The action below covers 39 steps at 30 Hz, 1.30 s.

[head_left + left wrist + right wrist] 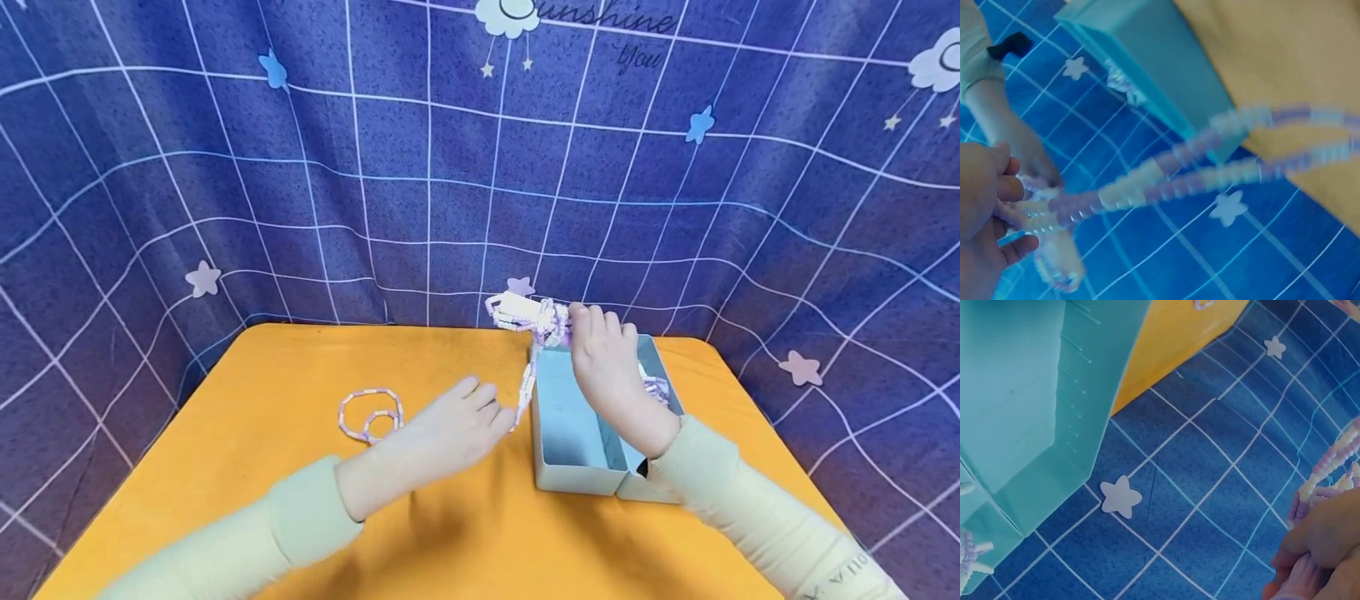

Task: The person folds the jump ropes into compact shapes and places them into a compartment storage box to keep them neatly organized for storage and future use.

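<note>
In the head view my right hand (606, 354), raised over the box, grips a bundle of purple and white bead strings (551, 323) with a pale, smooth piece (517, 307) among them. The right wrist view shows its fingers curled round a lilac part (1304, 578) of this bundle. My left hand (459, 421) is lower and to the left, pinching a bead loop (527, 379) that hangs from the bundle. Seen from the left wrist, the doubled bead strand stretches away from the fingertips of my left hand (982, 212).
A light blue box (577, 477) with two compartments stands on the orange table (285, 392); more beads (656, 388) lie in its right compartment. Looped bead strings (348, 430) rest on the table beyond my left forearm. A blue gridded curtain (420, 208) hangs behind and at both sides.
</note>
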Each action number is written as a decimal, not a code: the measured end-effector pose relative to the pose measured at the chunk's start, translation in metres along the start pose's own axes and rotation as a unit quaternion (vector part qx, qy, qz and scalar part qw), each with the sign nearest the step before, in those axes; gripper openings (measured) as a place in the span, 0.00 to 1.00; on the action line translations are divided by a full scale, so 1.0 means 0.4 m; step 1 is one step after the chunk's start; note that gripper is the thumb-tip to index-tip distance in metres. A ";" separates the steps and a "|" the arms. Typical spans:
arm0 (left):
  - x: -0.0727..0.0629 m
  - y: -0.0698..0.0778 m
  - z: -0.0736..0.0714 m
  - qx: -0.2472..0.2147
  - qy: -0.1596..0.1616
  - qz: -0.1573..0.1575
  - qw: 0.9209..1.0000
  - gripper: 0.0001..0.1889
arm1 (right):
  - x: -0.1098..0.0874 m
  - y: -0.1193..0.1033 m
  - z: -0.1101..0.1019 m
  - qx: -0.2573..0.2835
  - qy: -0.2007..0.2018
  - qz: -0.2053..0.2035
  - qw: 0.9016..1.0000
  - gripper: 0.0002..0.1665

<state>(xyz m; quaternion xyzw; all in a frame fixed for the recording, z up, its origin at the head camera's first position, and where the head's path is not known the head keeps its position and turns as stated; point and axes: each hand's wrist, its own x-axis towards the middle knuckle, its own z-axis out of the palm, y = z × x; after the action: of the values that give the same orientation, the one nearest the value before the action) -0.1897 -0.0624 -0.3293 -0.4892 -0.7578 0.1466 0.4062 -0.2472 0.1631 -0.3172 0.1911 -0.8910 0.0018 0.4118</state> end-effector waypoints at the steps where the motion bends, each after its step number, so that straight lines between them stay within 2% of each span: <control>1: 0.006 -0.004 -0.010 0.006 0.004 0.005 1.000 0.12 | -0.001 -0.001 0.001 -0.004 0.002 -0.002 1.000 0.12; 8: 0.043 -0.058 -0.070 0.041 0.034 0.022 0.998 0.13 | -0.008 -0.006 0.006 -0.036 0.041 -0.043 0.998 0.13; 13: 0.065 -0.098 -0.100 0.057 0.046 0.010 0.997 0.11 | -0.016 -0.009 0.008 -0.036 0.046 -0.078 0.995 0.15; 18: 0.082 -0.126 -0.112 0.066 0.056 -0.003 0.996 0.10 | -0.020 -0.018 0.006 -0.048 0.068 -0.119 0.989 0.15; 24: 0.086 -0.158 -0.100 0.061 0.059 0.008 0.996 0.10 | -0.029 -0.026 -0.001 -0.050 0.087 -0.169 0.980 0.13; 28: 0.077 -0.180 -0.083 0.051 0.054 0.013 0.997 0.11 | -0.033 -0.030 -0.011 -0.050 0.090 -0.188 0.977 0.13; 35: 0.066 -0.208 -0.054 0.045 0.055 0.040 0.997 0.10 | -0.036 -0.026 -0.029 -0.026 0.041 -0.230 0.972 0.17; 39: 0.061 -0.229 -0.033 0.041 0.049 0.046 0.997 0.11 | -0.037 -0.027 -0.040 0.000 0.017 -0.250 0.968 0.14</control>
<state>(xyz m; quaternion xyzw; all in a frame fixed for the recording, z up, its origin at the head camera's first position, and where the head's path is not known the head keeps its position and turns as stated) -0.2414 -0.0878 -0.2527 -0.5128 -0.7072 0.1722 0.4552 -0.2232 0.1608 -0.3194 0.4079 -0.8074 -0.0983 0.4147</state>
